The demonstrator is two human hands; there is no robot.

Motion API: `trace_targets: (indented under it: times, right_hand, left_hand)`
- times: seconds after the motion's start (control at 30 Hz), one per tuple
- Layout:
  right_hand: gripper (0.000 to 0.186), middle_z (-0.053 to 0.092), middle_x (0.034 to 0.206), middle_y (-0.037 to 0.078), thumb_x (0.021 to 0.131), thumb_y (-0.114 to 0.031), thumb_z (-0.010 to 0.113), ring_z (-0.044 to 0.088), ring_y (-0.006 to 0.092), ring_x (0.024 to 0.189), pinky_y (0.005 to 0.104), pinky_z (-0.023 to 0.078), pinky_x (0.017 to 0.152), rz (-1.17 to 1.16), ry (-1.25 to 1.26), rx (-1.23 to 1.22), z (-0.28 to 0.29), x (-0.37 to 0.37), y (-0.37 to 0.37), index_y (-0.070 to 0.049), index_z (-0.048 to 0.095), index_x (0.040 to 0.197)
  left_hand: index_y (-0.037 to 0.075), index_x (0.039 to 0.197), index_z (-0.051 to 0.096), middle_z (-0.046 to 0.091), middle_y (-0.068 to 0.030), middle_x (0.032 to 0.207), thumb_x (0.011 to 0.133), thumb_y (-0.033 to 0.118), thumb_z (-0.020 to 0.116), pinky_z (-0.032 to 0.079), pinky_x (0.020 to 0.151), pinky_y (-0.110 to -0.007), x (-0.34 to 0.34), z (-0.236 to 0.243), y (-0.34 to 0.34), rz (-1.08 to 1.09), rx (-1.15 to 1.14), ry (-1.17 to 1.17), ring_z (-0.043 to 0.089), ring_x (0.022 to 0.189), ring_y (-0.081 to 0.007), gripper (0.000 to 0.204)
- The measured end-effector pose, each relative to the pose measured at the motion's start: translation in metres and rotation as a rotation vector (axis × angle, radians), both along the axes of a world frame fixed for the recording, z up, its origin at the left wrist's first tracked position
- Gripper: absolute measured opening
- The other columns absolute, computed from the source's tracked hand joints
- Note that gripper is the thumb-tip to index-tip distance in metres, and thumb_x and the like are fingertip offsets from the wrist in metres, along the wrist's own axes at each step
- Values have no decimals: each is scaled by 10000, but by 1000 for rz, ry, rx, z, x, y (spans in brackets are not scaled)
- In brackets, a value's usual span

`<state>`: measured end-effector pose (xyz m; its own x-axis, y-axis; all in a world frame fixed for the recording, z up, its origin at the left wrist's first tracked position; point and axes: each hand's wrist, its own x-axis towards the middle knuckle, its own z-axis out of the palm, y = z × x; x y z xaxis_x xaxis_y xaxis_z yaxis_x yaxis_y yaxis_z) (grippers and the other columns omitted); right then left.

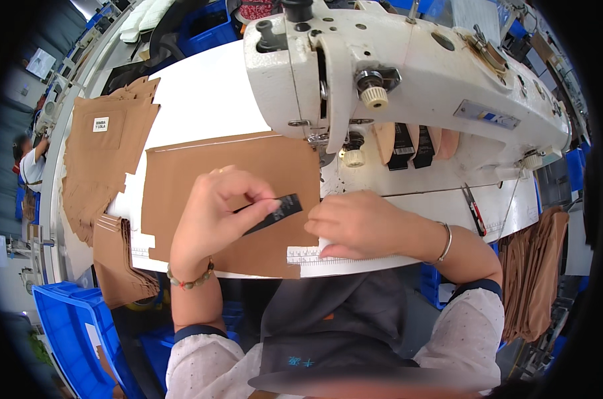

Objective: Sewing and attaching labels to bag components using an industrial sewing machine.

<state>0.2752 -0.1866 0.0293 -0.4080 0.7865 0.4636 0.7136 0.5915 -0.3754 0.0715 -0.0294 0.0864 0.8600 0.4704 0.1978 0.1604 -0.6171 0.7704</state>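
The lower end of the black label (288,207) disappears behind the thumb of my left hand (225,209), whose thumb and fingertips are pinched shut on it, holding it over the brown fabric panel (176,193) on the white sewing table (201,86). My right hand (354,223) is curled at the panel's right edge with its fingertips drawn together; I cannot tell whether they grip anything, since the knuckles cover them. My wrist and fingers also hide part of the ruler strip (302,255) along the near edge, and the needle area is hard to make out beneath the head of the sewing machine (394,73). Near left, a blue bin (55,292), partly lost in the dark rim, has something white and brown inside, too unclear to name. At the far side, a blue crate (211,43) holds something dark. The machine's arm stands over more black tags (402,149) on peach-coloured pieces (384,141), partly covering them. Red-and-black thread snips (475,211) lie to the right. On the left are stacked brown pieces (108,159), the top one with a white patch, and a folded brown bundle (115,259) nearer me; more brown cloth (530,272) hangs at the right.
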Motion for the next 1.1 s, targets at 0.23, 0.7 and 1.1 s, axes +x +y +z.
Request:
trace_targets:
  times: [0.23, 0.7, 1.1]
  right_hand:
    - [110, 491, 711, 7, 699, -138, 666, 532, 137, 691, 251, 448, 510, -25, -332, 339, -23, -18, -4, -72, 580, 715]
    - [85, 626, 807, 75, 846, -129, 668, 679, 257, 794, 371, 550, 661, 10, 214, -182, -17, -3, 9, -69, 667, 905]
    - [179, 726, 1010, 94, 860, -75, 733, 705, 282, 825, 354, 565, 701, -251, 262, 104, 14, 7, 9, -53, 721, 1038]
  left_hand:
    - [-7, 864, 729, 675, 21, 755, 874, 13, 792, 473, 628, -205, -38, -42, -23, 296, -676, 62, 596, 722, -47, 66]
    - [87, 761, 758, 702, 28, 718, 746, 85, 864, 382, 850, -299, -29, -5, -78, -255, -314, 7, 576, 724, -111, 107]
    - [-25, 894, 743, 718, -15, 870, 881, 25, 761, 509, 708, -231, 21, -20, -33, -162, -542, 299, 603, 789, -45, 55]
